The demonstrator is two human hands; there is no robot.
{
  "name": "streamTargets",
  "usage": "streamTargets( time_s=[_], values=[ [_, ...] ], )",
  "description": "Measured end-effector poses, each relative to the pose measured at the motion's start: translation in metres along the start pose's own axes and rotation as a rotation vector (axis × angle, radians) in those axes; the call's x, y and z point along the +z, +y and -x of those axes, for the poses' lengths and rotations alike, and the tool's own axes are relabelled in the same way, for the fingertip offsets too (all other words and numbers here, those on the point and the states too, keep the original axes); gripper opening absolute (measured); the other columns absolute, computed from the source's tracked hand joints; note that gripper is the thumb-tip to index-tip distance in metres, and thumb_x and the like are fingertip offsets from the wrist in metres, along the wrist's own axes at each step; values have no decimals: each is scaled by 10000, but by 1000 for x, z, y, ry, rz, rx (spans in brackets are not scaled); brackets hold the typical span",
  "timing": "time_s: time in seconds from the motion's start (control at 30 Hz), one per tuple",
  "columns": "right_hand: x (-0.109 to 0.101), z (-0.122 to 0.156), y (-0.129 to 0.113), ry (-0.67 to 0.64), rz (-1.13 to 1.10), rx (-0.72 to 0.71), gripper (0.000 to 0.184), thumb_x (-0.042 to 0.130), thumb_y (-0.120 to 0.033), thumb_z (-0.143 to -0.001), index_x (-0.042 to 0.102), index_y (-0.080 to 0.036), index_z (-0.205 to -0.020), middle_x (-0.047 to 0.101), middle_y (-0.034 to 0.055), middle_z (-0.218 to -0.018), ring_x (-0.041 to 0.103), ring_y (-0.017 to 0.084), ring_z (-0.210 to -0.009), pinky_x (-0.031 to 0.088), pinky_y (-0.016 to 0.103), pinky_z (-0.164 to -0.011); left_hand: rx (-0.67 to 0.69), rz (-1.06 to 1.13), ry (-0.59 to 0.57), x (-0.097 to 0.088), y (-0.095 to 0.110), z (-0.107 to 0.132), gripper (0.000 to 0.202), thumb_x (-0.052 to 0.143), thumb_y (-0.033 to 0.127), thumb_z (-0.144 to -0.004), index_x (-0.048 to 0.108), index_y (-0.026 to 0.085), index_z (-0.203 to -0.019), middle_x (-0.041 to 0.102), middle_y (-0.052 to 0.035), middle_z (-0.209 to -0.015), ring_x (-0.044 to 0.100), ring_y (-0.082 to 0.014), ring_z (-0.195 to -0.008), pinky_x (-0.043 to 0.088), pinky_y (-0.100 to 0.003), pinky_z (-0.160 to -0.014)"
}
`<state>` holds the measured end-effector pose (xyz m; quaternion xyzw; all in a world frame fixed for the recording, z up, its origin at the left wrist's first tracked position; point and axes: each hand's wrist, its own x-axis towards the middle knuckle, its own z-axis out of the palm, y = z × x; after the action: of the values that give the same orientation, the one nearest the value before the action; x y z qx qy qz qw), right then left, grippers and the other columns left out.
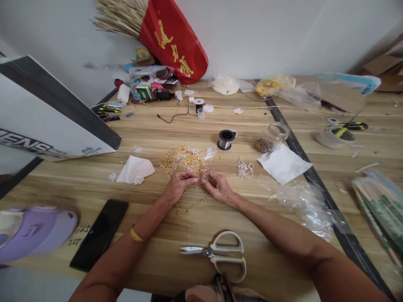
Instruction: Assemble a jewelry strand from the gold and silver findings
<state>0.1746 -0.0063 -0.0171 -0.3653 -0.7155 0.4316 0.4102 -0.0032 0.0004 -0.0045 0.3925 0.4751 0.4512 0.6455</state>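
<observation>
My left hand (pixel 183 181) and my right hand (pixel 218 185) meet fingertip to fingertip above the wooden table, both pinched. Between and below them a thin gold beaded chain (pixel 197 204) trails down onto the tabletop; the exact part in the fingertips is too small to make out. Just beyond the hands lies a tangled pile of gold and silver beaded chains (pixel 182 158). Closer to my body rest scissors with white handles (pixel 217 255), blades pointing left. To the right of my right hand is a small heap of silver chain pieces (pixel 244 169).
A spool of wire (pixel 225 140) stands behind the pile, with a glass jar of beads (pixel 271 137) to its right. White paper (pixel 285 163) and clear plastic bags (pixel 311 209) lie right. Left are a phone (pixel 100 235), a purple visor (pixel 40 230) and a large box (pixel 53 113).
</observation>
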Motion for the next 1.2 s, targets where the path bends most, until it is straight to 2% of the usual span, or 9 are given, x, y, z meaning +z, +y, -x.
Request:
streamTargets(
  time_s=[0.7, 0.93, 1.2],
  values=[
    [-1, -1, -3, -4, 1, -12, 124, 489, -280, -884, 521, -166, -845, 500, -10, -653, 416, 97, -547, 328, 217, -499, 31, -17, 11, 2, 2, 2, 205, 829, 210, -503, 731, 149, -673, 695, -13, -657, 585, -112, -632, 444, -234, -666],
    [0, -1, -2, -2, 5, -5, 149, 507, -309, -879, 524, -167, -840, 496, -15, -640, 404, 93, -533, 324, 214, -490, 77, -37, 9, 0, 1, 2, 237, 830, 207, -517, 726, 149, -722, 693, -15, -688, 597, -119, -648, 459, -241, -676],
    [0, -1, -2, -3, 8, 0, 163, 495, -317, -884, 526, -163, -841, 487, -20, -628, 384, 86, -516, 310, 212, -472, 127, -150, 11, 2, 3, 5, 217, 822, 232, -558, 729, 152, -737, 699, -22, -703, 607, -129, -651, 469, -241, -665]
  ],
)
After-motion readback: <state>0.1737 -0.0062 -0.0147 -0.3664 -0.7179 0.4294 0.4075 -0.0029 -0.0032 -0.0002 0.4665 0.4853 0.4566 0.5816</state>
